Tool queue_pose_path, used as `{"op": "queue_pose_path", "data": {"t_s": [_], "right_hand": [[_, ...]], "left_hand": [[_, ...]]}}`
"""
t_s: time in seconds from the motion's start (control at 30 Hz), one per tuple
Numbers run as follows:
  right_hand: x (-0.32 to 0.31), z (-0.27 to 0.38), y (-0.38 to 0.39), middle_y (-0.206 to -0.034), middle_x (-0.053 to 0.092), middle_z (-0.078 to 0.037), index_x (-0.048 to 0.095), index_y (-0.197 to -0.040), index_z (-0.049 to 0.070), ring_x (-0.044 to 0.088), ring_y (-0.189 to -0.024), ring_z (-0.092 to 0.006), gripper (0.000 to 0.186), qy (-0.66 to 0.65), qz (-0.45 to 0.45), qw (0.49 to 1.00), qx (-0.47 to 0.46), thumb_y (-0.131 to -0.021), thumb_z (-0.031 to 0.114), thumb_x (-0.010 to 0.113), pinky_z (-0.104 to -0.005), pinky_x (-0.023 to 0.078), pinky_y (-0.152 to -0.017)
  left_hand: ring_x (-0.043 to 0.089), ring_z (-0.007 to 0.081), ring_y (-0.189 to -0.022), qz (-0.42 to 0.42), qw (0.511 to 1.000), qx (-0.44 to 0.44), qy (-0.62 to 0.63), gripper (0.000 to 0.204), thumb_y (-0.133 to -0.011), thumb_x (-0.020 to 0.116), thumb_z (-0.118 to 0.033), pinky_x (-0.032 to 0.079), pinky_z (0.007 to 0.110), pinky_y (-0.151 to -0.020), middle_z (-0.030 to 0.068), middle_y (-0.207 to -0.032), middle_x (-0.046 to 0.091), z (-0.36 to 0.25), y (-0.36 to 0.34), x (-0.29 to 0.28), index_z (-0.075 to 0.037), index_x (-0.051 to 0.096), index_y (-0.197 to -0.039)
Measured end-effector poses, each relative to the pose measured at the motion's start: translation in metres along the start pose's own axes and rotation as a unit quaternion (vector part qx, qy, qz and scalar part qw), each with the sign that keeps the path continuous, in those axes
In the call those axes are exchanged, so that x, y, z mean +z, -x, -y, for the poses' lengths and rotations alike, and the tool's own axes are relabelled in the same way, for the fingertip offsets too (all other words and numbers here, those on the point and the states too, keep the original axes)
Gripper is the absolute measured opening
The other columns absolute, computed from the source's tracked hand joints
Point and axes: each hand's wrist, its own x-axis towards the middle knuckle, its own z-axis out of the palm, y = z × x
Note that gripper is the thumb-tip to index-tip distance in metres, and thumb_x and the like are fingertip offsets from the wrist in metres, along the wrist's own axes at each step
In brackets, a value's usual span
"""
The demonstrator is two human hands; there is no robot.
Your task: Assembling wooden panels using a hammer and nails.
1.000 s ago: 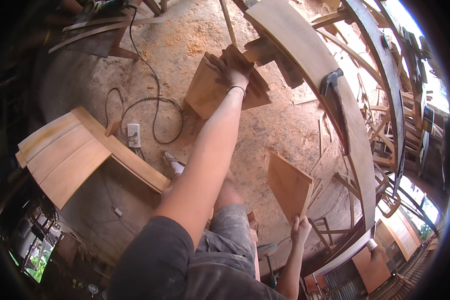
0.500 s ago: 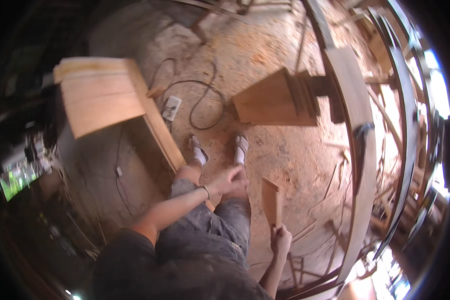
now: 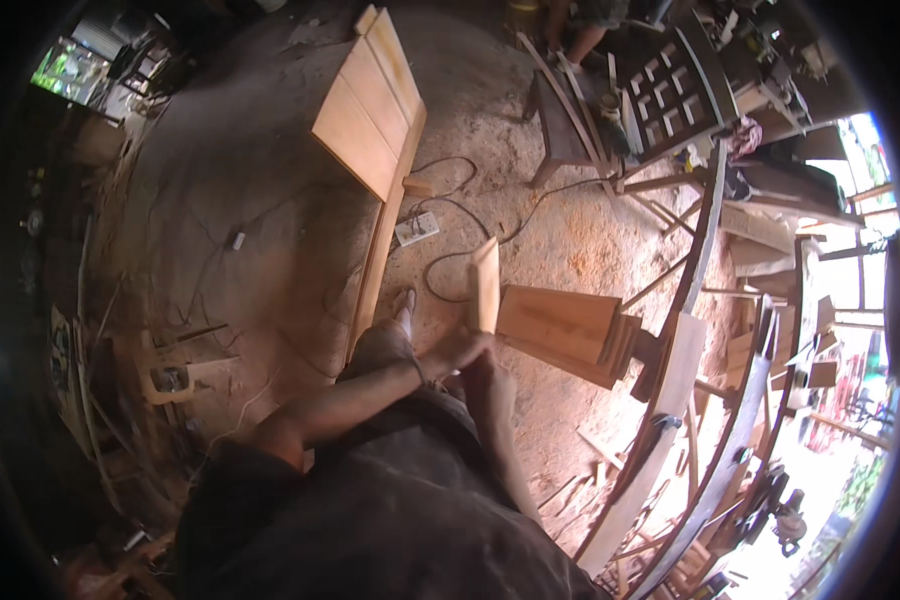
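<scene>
A short, flat wooden board [image 3: 486,288] stands up from my two hands in front of my body, its far end angled. My left hand [image 3: 456,354] is closed at the board's lower end, the wrist crossing toward the right. Just below it, my right hand [image 3: 488,385] is closed around the same end, partly hidden by the left. Right of the board lies a stack of tapered wooden panels [image 3: 560,322].
Pale panels [image 3: 375,110] rest on a long wooden beam [image 3: 373,285] at left. A power strip [image 3: 416,229] and dark cable lie on the dusty floor. Long timbers [image 3: 660,420] stand at right. Another person's arm [image 3: 585,43] shows at the far side, near a dark lattice panel [image 3: 665,95].
My right hand has brought the board from the lower right to the middle, where my left hand now meets it. The view has swung right, showing more of the workshop.
</scene>
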Motion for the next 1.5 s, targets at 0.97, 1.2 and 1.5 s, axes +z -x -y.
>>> {"op": "queue_pose_path", "data": {"t_s": [0.97,1.2,1.5], "right_hand": [[0.032,-0.227,-0.163,-0.144,0.045,-0.011,0.037,-0.151,0.017,0.052,-0.120,-0.0354,0.082,-0.558,-0.029,0.735,0.383,-0.089,0.065,0.061,-0.0535,0.047,-0.095],[0.067,-0.230,-0.104,-0.143,0.046,-0.013,0.044,-0.144,0.011,0.052,-0.120,-0.0337,0.076,-0.522,0.018,0.767,0.373,-0.090,0.060,0.064,-0.0525,0.048,-0.095],[0.020,-0.255,-0.137,-0.141,0.049,-0.014,0.047,-0.145,0.013,0.049,-0.125,-0.0384,0.083,-0.674,0.044,0.673,0.303,-0.087,0.071,0.059,-0.0560,0.042,-0.104]], "left_hand": [[0.060,0.0131,-0.078,-0.129,0.979,0.131,0.088,0.024,-0.086,0.053,-0.021,0.047,0.029,-0.073,0.0078,-0.082,0.065,-0.151,0.197,-0.163,0.001,0.064,-0.084],[0.060,0.0150,-0.070,-0.184,0.965,0.066,0.174,0.019,-0.085,0.054,-0.014,0.047,0.030,-0.068,0.0073,-0.073,0.064,-0.154,0.177,-0.142,0.000,0.063,-0.077],[0.064,0.0211,-0.084,-0.148,0.944,0.042,0.292,0.025,-0.080,0.052,-0.012,0.052,0.032,-0.076,0.0147,-0.098,0.066,-0.185,0.222,-0.160,0.001,0.061,-0.099]]}}
